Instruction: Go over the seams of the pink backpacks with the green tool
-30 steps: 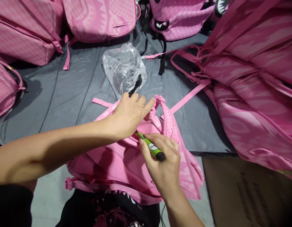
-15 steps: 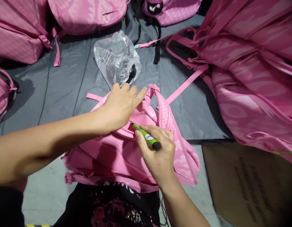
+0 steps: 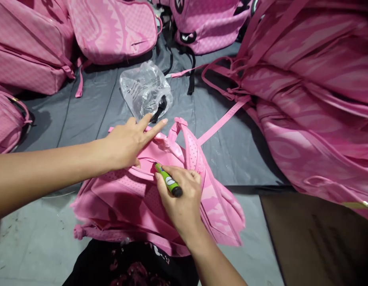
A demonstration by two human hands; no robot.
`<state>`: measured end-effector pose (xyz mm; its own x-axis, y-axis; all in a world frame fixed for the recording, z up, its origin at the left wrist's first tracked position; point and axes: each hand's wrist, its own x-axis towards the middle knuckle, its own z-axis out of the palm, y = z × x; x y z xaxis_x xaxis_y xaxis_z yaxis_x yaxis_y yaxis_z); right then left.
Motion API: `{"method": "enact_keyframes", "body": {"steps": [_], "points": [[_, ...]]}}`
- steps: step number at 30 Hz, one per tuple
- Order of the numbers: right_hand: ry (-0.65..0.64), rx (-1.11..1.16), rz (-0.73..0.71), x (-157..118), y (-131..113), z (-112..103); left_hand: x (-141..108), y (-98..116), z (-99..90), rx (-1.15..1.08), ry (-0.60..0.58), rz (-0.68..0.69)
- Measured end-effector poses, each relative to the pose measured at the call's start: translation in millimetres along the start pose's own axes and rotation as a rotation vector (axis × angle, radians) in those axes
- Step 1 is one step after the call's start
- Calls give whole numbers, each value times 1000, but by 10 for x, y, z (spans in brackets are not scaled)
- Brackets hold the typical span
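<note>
The left hand has shifted left along the pink backpack since the earlier frame, its fingers now spread (thumb tucked low). The right hand's fingers still grip the green marker, tip down at the backpack, which overhangs the table's near edge.

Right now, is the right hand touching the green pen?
Touching. The head view shows the right hand wrapped around the green pen, with the thumb against one side and a finger along the other.
</note>
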<state>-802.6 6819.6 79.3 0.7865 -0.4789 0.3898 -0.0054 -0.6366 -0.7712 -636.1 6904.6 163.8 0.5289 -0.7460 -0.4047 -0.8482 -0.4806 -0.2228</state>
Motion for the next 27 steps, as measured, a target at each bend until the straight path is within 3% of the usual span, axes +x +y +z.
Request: {"method": "enact_keyframes", "body": {"steps": [4,7,15,19,22,27], "points": [[0,-14,-11,18,20,39,48,68,77,84,45,-24],[21,-3,-25,12,43,45,63,49,93,122,61,34],[57,19,-55,9,60,39,15,-70,22,75,42,132],[-10,117,-41,75,55,122,17,-103,43,53,60,145],[-49,196,-32,106,50,202,5,-108,78,20,84,121],[16,185,-67,82,40,280,-19,-30,91,21,19,25]]}}
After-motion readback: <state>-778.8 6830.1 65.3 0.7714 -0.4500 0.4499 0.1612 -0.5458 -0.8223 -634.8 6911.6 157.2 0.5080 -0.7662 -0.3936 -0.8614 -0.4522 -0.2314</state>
